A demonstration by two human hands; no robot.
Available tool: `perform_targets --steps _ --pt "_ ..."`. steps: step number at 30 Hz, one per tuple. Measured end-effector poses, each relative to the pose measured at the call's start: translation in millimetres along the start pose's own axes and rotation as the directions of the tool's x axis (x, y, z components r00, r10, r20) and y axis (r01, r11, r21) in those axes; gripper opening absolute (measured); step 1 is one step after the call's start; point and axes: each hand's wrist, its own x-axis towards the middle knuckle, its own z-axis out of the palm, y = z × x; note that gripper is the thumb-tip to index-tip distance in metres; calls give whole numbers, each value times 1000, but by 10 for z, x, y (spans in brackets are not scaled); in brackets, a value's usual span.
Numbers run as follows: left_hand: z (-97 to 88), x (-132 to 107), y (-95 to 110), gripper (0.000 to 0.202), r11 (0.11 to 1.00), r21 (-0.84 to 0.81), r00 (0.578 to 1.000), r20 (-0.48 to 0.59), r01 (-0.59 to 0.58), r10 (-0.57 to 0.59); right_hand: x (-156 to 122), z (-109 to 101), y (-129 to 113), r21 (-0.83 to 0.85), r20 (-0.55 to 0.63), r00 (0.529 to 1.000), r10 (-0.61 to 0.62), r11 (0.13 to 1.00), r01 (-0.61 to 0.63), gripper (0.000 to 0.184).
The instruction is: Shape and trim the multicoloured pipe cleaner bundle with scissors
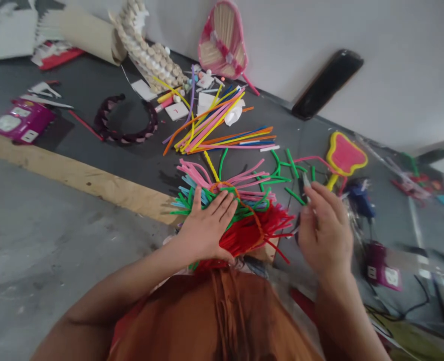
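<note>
My left hand [208, 223] lies flat with its fingers spread over a thick bundle of pipe cleaners. The bundle has green pipe cleaners [244, 214], red pipe cleaners [244, 233], and pink and light blue ones above. A twisted orange pipe cleaner [252, 206] runs across it. To the right, my right hand [325, 228] is closed around a thin pointed tool [306, 186]; only its pale tip shows, so I cannot tell its kind. Short green pipe cleaner pieces [294, 195] lie beside that tip.
Behind the bundle lie loose coloured pipe cleaners [214, 123]. A dark braided headband [126, 138] and a purple box [22, 120] are at left. A pink fan-shaped piece [224, 42] and a black phone-like object [327, 82] lean at the wall. A blue glue gun [360, 196] lies right.
</note>
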Motion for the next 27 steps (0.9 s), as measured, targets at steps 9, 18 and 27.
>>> perform_targets --steps 9,18,27 --pt "-166 -110 52 125 991 111 996 -55 73 -67 -133 615 -261 6 493 801 -340 922 387 67" --pt "128 -218 -178 135 978 -23 978 -12 210 -210 -279 789 -119 17 545 761 -352 912 410 90" --pt "78 -215 -181 132 985 -7 985 17 173 -173 -121 560 2 262 473 819 -325 939 222 69"
